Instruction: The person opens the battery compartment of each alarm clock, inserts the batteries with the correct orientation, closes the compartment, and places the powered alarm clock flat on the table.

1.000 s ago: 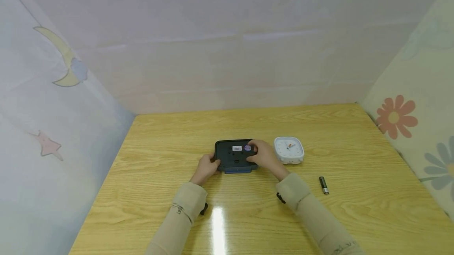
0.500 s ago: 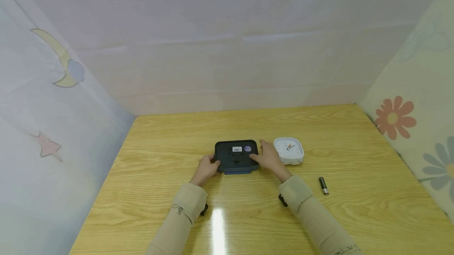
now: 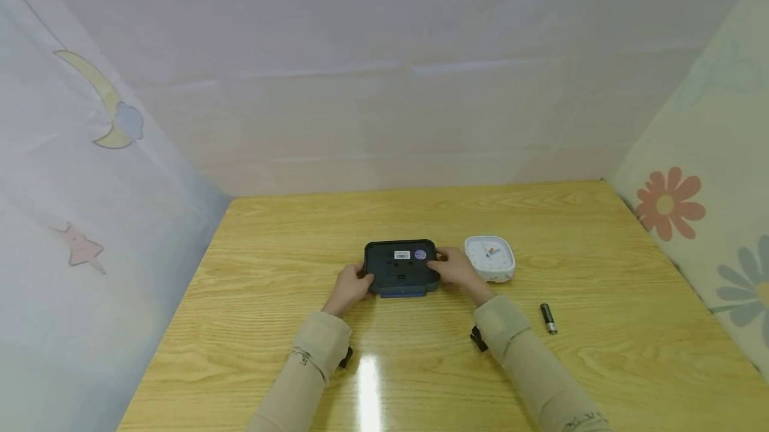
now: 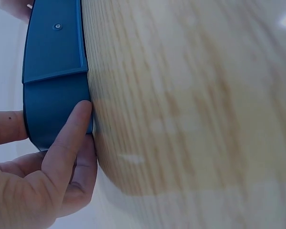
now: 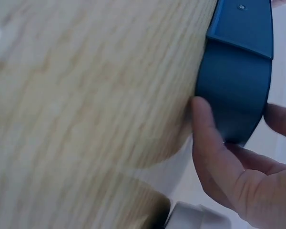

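A black rectangular device [image 3: 393, 273] with rounded corners lies on the wooden table, its back turned up. On that back are a white barcode label and a round purple sticker; the face below is hidden. My left hand [image 3: 350, 289] grips its left end, thumb on top and fingers around the side. At the opposite end my right hand [image 3: 459, 268] holds it the same way. Seen from the left wrist, the device's edge [image 4: 55, 47] is dark blue with a small screw, and a fingertip reaches down at the table surface.
Close beside my right hand sits a white alarm clock [image 3: 489, 257], dial up. Farther right and nearer lies a single black battery [image 3: 548, 318] with a silver end. Fabric walls border the wooden table [image 3: 270, 232] at the back and both sides.
My right hand has drawn back from the device's top right, where its fingers lay over the back, and now grips its right end. The left hand has stayed in place.
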### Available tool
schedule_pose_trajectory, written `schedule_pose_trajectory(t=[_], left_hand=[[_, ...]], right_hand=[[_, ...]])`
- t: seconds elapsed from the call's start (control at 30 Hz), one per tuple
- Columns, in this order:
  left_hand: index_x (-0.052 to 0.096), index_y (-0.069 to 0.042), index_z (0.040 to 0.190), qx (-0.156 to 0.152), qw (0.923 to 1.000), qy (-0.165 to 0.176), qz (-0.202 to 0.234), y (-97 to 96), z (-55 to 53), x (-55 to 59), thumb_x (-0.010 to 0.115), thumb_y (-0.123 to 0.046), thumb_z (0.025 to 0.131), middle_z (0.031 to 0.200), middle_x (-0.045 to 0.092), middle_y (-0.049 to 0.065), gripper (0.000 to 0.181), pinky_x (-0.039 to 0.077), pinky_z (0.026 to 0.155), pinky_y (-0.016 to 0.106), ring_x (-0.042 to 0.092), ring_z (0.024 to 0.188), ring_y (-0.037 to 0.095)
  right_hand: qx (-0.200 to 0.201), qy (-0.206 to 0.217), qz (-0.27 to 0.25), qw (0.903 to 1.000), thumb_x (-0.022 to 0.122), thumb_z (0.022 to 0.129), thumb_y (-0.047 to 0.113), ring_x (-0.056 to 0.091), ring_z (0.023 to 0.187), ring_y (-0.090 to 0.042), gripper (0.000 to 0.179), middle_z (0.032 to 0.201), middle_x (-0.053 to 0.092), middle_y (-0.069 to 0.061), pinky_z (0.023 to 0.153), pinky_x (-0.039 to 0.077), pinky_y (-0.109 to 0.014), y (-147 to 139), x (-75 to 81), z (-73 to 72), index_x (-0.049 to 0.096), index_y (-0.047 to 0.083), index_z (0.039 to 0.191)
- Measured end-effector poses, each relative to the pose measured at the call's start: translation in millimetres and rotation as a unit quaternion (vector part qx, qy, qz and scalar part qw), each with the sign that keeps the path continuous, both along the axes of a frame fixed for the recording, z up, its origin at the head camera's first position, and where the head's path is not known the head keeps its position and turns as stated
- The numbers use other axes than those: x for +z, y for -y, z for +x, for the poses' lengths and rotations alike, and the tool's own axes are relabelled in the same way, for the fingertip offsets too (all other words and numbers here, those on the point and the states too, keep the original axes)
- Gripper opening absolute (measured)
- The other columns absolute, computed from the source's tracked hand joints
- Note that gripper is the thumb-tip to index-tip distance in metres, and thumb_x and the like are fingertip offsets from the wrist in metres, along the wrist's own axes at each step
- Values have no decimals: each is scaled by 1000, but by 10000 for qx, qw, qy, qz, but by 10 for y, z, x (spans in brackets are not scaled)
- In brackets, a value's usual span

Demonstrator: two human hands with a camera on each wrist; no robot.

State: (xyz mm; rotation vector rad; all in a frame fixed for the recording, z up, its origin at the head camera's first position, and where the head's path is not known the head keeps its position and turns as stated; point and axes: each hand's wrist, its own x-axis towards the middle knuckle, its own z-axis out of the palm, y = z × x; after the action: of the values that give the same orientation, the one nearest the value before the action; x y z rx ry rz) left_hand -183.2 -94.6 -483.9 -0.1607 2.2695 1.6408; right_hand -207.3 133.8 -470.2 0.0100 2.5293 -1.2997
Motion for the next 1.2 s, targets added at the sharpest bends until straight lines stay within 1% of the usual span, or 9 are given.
schedule_pose_trajectory(t=[0.1,0.17,0.23,0.33,0.53,0.67,0.93,1.07,1.2], left_hand=[[33,12,134,8,10000,7,-4,-7,2,8,45,-6,94,117,50,26,45,53,71,32,58,96,31],[33,13,133,1,10000,-7,-9,-8,4,11,45,-6,94,117,50,26,45,53,71,32,58,96,31],[34,13,133,23,10000,-5,24,-11,7,18,45,-5,94,118,50,26,44,53,72,33,57,97,32],[34,13,133,35,10000,-42,27,-14,6,31,44,-4,94,118,50,27,43,53,72,33,57,98,32],[38,12,131,55,9999,-88,-35,-25,-4,52,44,-3,93,115,51,25,41,53,69,33,58,92,29],[39,12,130,94,9999,-98,-60,-30,1,50,44,-1,93,114,52,25,40,53,68,34,59,91,30],[41,14,128,238,9996,-169,24,-45,20,34,44,3,92,112,51,26,38,54,67,33,58,93,32],[40,14,128,291,9991,-296,-2,-57,38,19,44,5,91,108,53,26,38,54,65,34,59,89,32],[38,14,128,361,9989,-303,-3,-77,62,4,47,4,90,108,52,27,40,54,63,34,59,88,33]], right_hand=[[-7,-9,-83,10000,51,89,5,54,102,-37,43,119,51,-29,71,52,-39,16,-24,-4,44,-8,129],[-18,-30,-121,9999,49,89,2,57,93,-34,41,116,53,-28,60,53,-36,30,-33,-7,46,-7,128],[-53,-62,-166,9998,48,88,1,59,85,-31,39,112,56,-27,54,53,-35,41,-35,-12,49,-6,127],[-99,-119,-169,9997,47,87,0,59,79,-27,39,109,58,-26,52,53,-35,56,-28,-17,51,-6,125],[-182,-207,-69,9996,46,85,1,58,75,-24,39,109,59,-24,51,51,-33,65,-20,-10,54,-5,123],[-219,-382,137,9989,46,84,2,55,76,-23,38,110,60,-23,54,45,-29,78,2,14,56,-4,121],[-279,-563,220,9978,45,90,8,51,110,-33,43,125,50,-25,78,45,-39,95,46,48,46,-3,131],[-269,-745,220,9966,49,89,11,49,113,-35,46,125,50,-25,84,45,-43,93,50,66,43,-3,133],[-273,-900,102,9955,52,89,11,52,108,-36,47,122,52,-25,82,46,-43,79,40,93,43,-4,132]])
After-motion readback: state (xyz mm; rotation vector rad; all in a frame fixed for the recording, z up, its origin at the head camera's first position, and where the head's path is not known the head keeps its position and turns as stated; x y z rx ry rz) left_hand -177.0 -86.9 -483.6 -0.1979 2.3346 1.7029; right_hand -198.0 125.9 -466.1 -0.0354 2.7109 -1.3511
